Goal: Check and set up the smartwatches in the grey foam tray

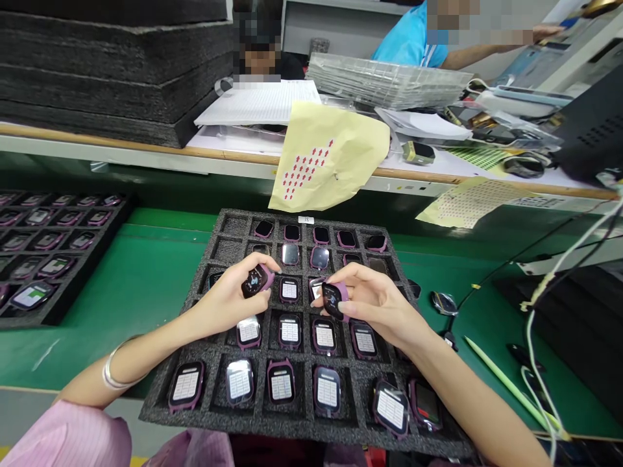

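Note:
Between its thumb and fingers my left hand [242, 289] grips a purple smartwatch [256, 280] with a dial lit on its dark screen. My right hand [372, 298] pinches a second purple smartwatch [333, 300], its screen also showing a dial. Both hands are held over a black foam tray [263, 421] divided into square pockets. Many purple watches sit in the pockets; those in the nearer rows show white grid screens, such as one watch [290, 330], while the far row has dark screens, such as another watch [292, 232]. My hands and forearms hide some pockets.
Another foam tray of watches [48, 259] lies at the left on the green table [146, 259]. Stacked black foam [97, 71] stands on the shelf behind. Yellow sticker sheets [335, 155] hang over its edge. Cables [535, 337] and a green pen-like stick [506, 376] are at the right.

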